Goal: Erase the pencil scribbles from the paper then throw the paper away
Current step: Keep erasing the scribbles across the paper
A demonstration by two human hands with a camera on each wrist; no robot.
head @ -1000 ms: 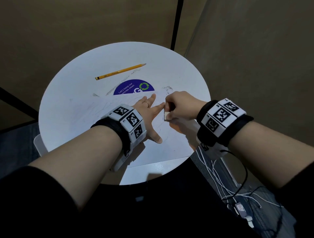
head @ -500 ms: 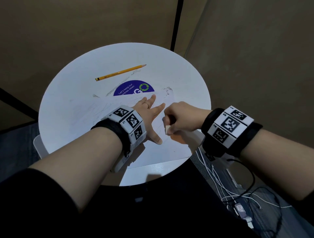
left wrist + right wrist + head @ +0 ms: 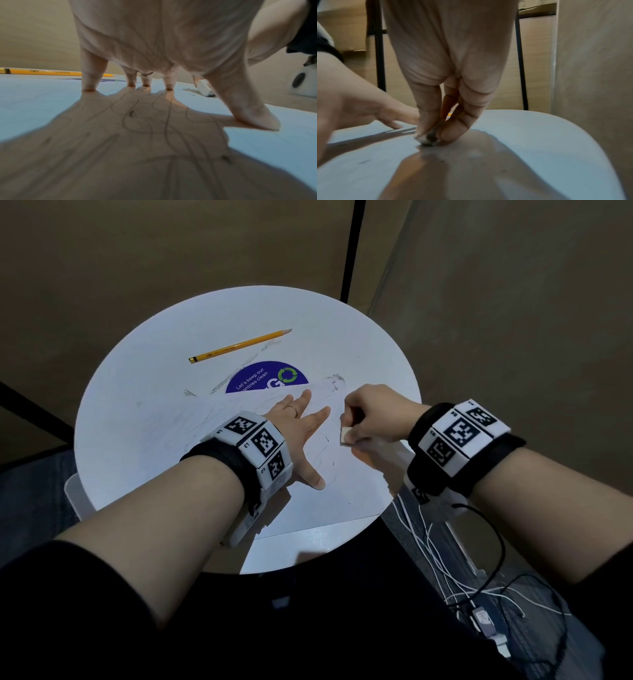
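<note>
A white sheet of paper (image 3: pixel 346 484) with faint pencil scribbles (image 3: pixel 147 121) lies on the round white table (image 3: pixel 144 419). My left hand (image 3: pixel 301 433) lies flat on the sheet, fingers spread and straight, pinning it down. My right hand (image 3: pixel 370 419) pinches a small white eraser (image 3: pixel 345 435) between thumb and fingers. In the right wrist view the eraser (image 3: pixel 428 139) touches the paper just right of the left hand's index finger.
A yellow pencil (image 3: pixel 239 346) lies at the far side of the table, above a blue round sticker (image 3: pixel 267 378) partly covered by the paper. White and black cables (image 3: pixel 462 570) hang off to the right of the table. Brown walls stand close behind.
My right hand with the eraser slid toward me and then back away again, rubbing the paper. The left hand stayed pressed on the sheet.
</note>
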